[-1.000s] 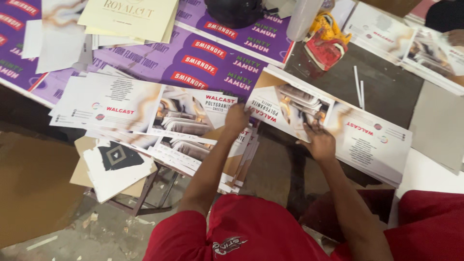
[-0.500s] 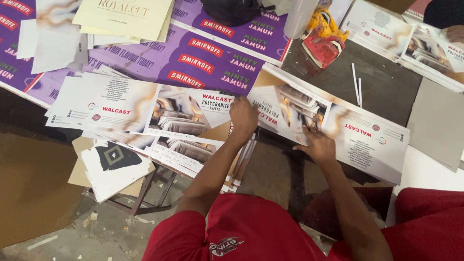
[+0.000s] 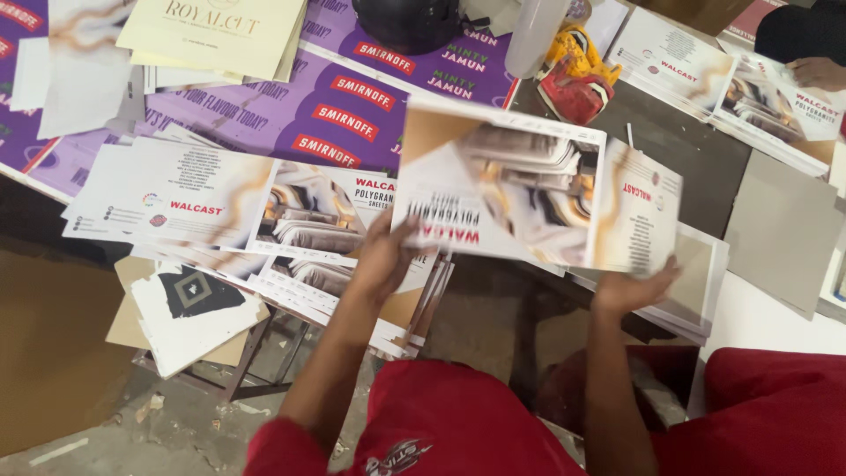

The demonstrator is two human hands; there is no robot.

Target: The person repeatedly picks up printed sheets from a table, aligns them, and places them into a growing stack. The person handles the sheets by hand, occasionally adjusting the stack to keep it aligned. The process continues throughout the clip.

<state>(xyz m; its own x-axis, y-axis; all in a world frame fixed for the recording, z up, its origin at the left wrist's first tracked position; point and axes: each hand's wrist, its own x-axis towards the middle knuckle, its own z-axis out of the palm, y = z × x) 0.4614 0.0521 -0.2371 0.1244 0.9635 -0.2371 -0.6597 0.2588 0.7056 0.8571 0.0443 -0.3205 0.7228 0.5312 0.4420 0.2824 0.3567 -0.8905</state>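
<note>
A large printed sheet (image 3: pixel 520 189), white and beige with photos of stacked boards, is lifted off the table and blurred. My left hand (image 3: pixel 388 256) grips its lower left edge. My right hand (image 3: pixel 636 286) holds up its right side from below, palm up. Under the sheet on the right lies a stack of similar sheets (image 3: pixel 696 282). To the left, another pile of the same printed sheets (image 3: pixel 264 211) is fanned out over the table edge.
Purple posters (image 3: pixel 291 97) cover the table behind. A black helmet (image 3: pixel 407 22), a white bottle (image 3: pixel 533 35) and a red-and-yellow tape dispenser (image 3: pixel 577 75) stand at the back. Grey boards (image 3: pixel 780 229) lie right. Another person's hand (image 3: pixel 815 70) rests at top right.
Both hands have lifted the top printed sheet off the right stack; a second ago it lay flat under them. It is now raised and moving leftward.
</note>
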